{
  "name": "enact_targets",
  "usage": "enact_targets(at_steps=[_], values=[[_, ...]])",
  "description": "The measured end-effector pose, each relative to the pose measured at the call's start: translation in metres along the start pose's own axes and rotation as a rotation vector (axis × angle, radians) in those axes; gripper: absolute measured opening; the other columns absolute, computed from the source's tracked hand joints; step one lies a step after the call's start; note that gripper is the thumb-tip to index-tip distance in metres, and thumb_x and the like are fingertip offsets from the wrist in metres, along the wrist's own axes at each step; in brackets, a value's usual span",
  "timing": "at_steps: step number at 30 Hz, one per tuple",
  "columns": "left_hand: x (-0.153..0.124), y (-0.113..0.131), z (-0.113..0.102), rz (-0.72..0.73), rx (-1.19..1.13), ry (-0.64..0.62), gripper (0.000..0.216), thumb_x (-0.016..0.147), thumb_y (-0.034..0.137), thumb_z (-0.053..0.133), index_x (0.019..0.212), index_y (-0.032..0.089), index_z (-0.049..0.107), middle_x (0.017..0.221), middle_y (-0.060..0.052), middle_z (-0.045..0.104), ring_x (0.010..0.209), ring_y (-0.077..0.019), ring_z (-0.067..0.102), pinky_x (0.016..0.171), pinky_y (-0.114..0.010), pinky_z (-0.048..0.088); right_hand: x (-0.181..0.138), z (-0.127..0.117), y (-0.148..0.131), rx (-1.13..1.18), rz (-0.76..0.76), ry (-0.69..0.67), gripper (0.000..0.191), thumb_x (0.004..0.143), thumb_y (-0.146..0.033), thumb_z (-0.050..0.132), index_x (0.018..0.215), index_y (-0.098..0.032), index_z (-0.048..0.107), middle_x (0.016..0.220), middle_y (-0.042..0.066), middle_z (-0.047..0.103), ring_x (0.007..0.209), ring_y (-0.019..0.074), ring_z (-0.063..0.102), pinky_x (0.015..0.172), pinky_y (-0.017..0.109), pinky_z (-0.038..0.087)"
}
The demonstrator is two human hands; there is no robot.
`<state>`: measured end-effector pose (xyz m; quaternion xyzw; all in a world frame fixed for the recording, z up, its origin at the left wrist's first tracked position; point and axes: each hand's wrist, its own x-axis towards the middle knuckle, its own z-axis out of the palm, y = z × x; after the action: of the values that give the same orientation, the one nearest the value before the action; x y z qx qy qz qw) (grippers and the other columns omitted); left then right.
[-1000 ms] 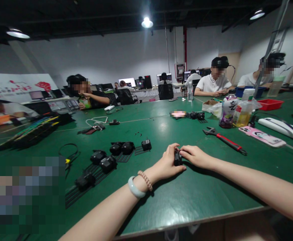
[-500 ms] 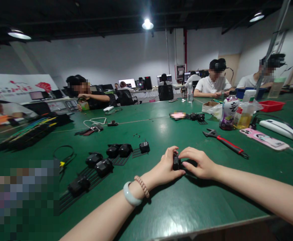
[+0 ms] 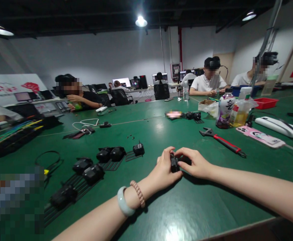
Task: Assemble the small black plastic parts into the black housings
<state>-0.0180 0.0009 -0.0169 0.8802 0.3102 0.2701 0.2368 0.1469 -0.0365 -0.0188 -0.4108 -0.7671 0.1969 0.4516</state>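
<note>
A small black plastic part point(image 3: 174, 162) is upright just over the green table. My left hand point(image 3: 165, 164) is closed round it from the left, thumb below and fingers above. From the right, the thumb and fingertips of my right hand point(image 3: 194, 162) are bent in against the same part; the exact contact is partly hidden. Left of my hands lie several similar black housings on flat black slatted pieces, among them a single housing point(image 3: 138, 149), a pair point(image 3: 111, 154) and another pair point(image 3: 88, 170). Tiny dark bits point(image 3: 130, 137) lie loose beyond them.
An adjustable wrench point(image 3: 223, 142) with red-black handles lies to the right, near a pink phone point(image 3: 260, 136), a white power bank point(image 3: 279, 126) and a purple-labelled bottle point(image 3: 225, 108). Cables and a blurred patch occupy the left. Co-workers sit across the table.
The view has turned slightly right, so the table items appear further left. My right fingers have drawn a little closer round the black part, which stays in my left hand.
</note>
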Motion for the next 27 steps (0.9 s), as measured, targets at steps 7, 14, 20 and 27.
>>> enact_targets(at_steps=[7, 14, 20, 27], values=[[0.004, 0.001, 0.004, 0.007, 0.090, 0.013, 0.066, 0.063, 0.030, 0.061, 0.117, 0.023, 0.024, 0.109, -0.008, 0.044, 0.102, -0.0246, 0.045, 0.085, -0.044, 0.036, 0.007, 0.003, 0.007, -0.034, 0.114, 0.002, 0.008, 0.078, -0.021, 0.045, 0.078, -0.017, 0.052, 0.074, 0.000, 0.058, 0.068, 0.0109, 0.052, 0.063, 0.022, 0.039], [0.005, 0.000, 0.000, 0.027, 0.147, -0.047, 0.074, 0.058, 0.036, 0.066, 0.118, 0.022, 0.024, 0.112, -0.009, 0.044, 0.104, -0.0259, 0.043, 0.087, -0.043, 0.034, 0.010, 0.007, 0.023, -0.165, 0.175, -0.013, 0.030, 0.084, -0.033, 0.036, 0.065, -0.016, 0.051, 0.063, 0.000, 0.054, 0.060, 0.0101, 0.048, 0.057, 0.022, 0.035], [0.005, 0.003, -0.001, 0.019, 0.141, -0.067, 0.073, 0.060, 0.036, 0.065, 0.118, 0.020, 0.024, 0.112, -0.009, 0.044, 0.103, -0.0246, 0.044, 0.086, -0.042, 0.035, 0.001, 0.002, 0.012, -0.160, 0.074, 0.045, 0.022, 0.084, -0.025, 0.037, 0.079, -0.015, 0.056, 0.076, 0.005, 0.057, 0.071, 0.0127, 0.052, 0.065, 0.025, 0.041], [0.006, 0.004, -0.001, 0.034, 0.147, -0.075, 0.069, 0.064, 0.034, 0.061, 0.118, 0.019, 0.021, 0.110, -0.009, 0.045, 0.102, -0.0236, 0.045, 0.086, -0.043, 0.035, -0.009, -0.008, -0.003, -0.191, -0.274, 0.079, 0.013, 0.076, -0.015, 0.047, 0.086, -0.016, 0.056, 0.088, 0.007, 0.056, 0.088, 0.0160, 0.051, 0.079, 0.031, 0.042]])
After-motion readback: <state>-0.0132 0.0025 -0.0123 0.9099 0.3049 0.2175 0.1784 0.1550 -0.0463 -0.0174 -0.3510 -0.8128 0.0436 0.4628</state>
